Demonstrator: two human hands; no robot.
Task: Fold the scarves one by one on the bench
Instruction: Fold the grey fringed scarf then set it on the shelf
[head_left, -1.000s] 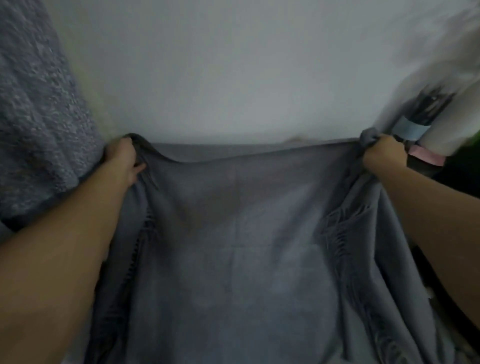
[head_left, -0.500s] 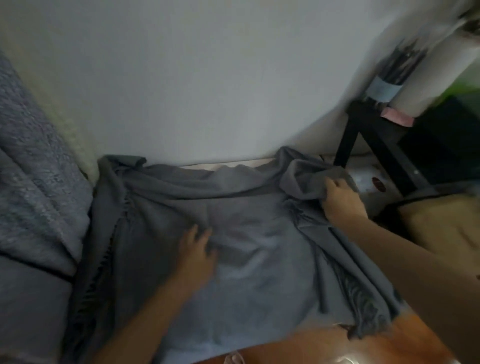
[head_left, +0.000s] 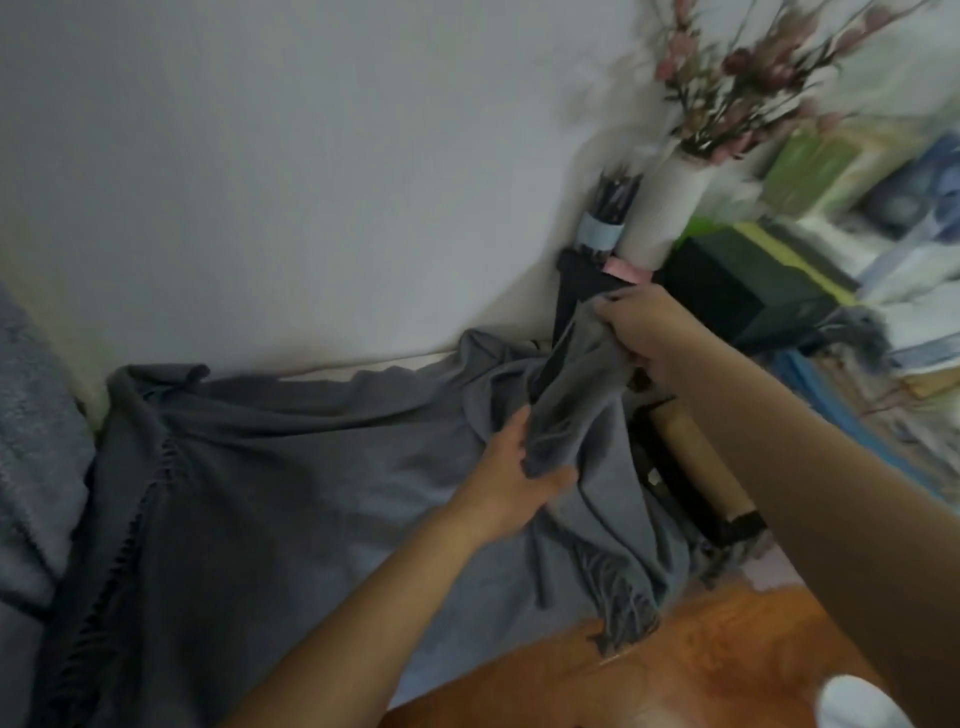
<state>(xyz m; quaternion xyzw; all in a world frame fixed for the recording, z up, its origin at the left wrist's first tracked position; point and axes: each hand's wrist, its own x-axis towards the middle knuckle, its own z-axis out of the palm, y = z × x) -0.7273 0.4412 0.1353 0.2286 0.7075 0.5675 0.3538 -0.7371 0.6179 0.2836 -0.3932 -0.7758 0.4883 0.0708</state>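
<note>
Both hands grasp the grey scarf (head_left: 291, 467) spread over the worktop, the right hand (head_left: 641, 332) lifting its far corner and the left hand (head_left: 514, 467) pinching below, seemingly to straighten that edge.

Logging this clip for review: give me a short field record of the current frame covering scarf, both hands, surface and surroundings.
scarf: grey scarf, fringed, spread over the bench, right end lifted
left hand: left hand holds a fold of the raised end, thumb under the cloth
right hand: right hand grips the bunched end, held higher, near the wall
surface: wooden bench, bare at lower right
surroundings: white vase with pink flowers, right of the scarf
fold state: not yet folded
</note>
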